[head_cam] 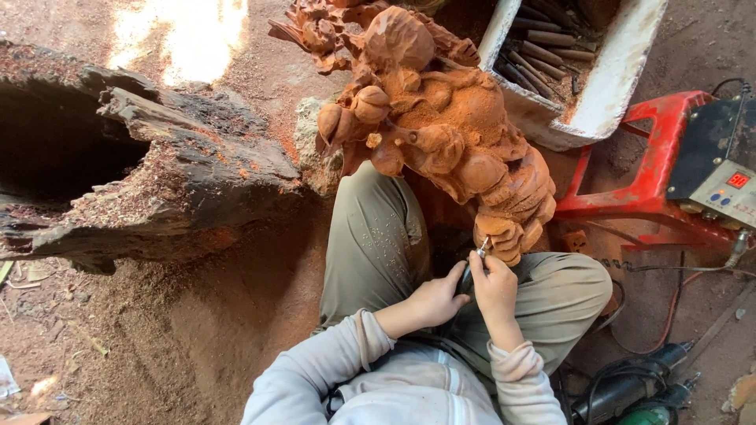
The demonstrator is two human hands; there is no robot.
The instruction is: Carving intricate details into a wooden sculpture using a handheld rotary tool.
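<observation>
A large reddish-brown wood carving (441,118) with rounded, knobbly forms stands between my legs, dusted with red sawdust. Both hands hold a slim rotary carving tool (475,264) whose metal tip touches the carving's lower right edge. My left hand (435,299) grips the tool's dark body from the left. My right hand (494,285) pinches it near the tip. Grey sleeves and olive trousers fill the lower middle.
A hollow dark log (157,173) lies at the left on red sawdust-covered ground. A white tray (614,86) of wooden-handled chisels sits at the top right. A red stand with a grey control box (724,189) and a cabled power tool (630,389) are on the right.
</observation>
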